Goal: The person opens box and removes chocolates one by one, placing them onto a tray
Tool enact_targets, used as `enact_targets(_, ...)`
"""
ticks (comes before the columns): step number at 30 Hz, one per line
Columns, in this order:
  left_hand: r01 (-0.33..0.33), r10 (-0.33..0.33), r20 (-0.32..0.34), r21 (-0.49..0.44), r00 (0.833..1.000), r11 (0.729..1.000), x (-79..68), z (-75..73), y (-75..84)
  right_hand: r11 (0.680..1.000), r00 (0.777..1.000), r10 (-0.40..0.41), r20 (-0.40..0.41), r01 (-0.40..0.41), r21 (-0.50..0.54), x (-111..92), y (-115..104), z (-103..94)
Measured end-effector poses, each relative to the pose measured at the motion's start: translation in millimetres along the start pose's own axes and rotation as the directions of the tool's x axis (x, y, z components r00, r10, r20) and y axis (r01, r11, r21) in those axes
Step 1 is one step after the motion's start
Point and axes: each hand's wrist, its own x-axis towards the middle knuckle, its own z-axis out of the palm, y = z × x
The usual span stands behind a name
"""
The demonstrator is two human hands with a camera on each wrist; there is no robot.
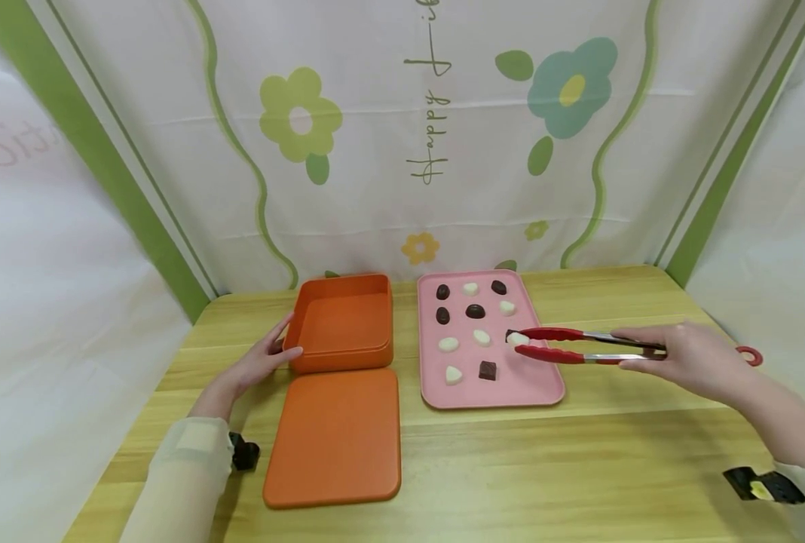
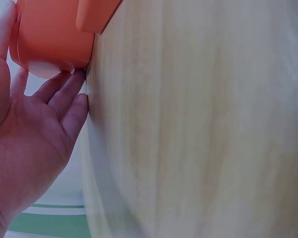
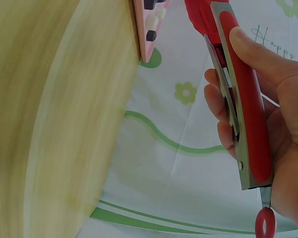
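Observation:
My right hand (image 1: 697,358) grips red-and-silver tongs (image 3: 248,109), its thumb along one arm. The red tips of the tongs stand on either side of a white chocolate (image 1: 517,340) at the right of the pink tray (image 1: 500,396); whether they squeeze it cannot be told. A dark chocolate (image 1: 509,333) shows partly behind it. My left hand (image 1: 258,366) rests against the left side of an open orange box (image 1: 340,360), thumb at the front-left corner. In the left wrist view its fingers (image 2: 69,94) lie fairly straight against the box wall.
Several white and dark chocolates, such as a square dark one (image 1: 487,370), lie spread over the tray. An orange lid (image 1: 335,445) lies flat in front of the box. Behind the wooden table (image 1: 511,475) hangs a flowered curtain (image 1: 375,188).

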Motion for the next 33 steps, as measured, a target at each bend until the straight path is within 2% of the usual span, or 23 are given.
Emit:
enact_targets(5, -0.004, 0.004, -0.001, 0.008, 1.000, 1.000, 0.2, -0.2, 0.2, 1.000, 1.000, -0.013, 0.024, 0.012, 0.011, -5, 1, 3.1)
enact_targets(18, 0.008, -0.008, 0.002, 0.004, 1.000, 1.000, -0.4, 0.0, 1.5, 1.000, 0.993, 0.015, 0.116, -0.014, -0.013, -11, 1, 9.6)
enact_targets(33, 0.014, -0.014, 0.000, 0.010, 1.000, 1.000, -0.9, 0.2, 1.5, 0.999, 0.991, 0.025, 0.130, -0.028, 0.018, -11, 3, 13.1)
